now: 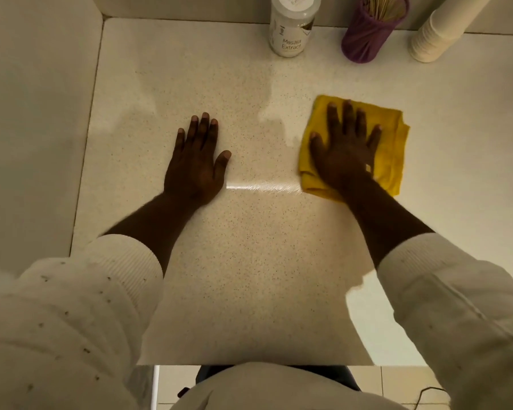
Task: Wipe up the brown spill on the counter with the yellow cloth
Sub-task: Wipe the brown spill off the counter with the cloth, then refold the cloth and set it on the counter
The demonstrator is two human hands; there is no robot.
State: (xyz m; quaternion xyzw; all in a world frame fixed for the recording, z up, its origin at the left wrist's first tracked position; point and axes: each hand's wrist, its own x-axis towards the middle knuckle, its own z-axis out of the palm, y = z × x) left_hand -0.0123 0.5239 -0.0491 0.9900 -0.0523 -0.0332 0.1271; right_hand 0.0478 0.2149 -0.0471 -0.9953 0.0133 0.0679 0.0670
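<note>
The yellow cloth lies folded and flat on the speckled counter, right of centre. My right hand presses down on it, palm flat and fingers spread. My left hand rests flat on the bare counter to the left, fingers together, holding nothing. No brown spill shows. A thin wet streak glistens between the two hands, level with the cloth's near edge.
Along the back wall stand a white jar labelled Masala Extract, a purple holder of sticks and a tilted stack of paper cups. A wall bounds the counter's left side. The counter's front edge is near my body.
</note>
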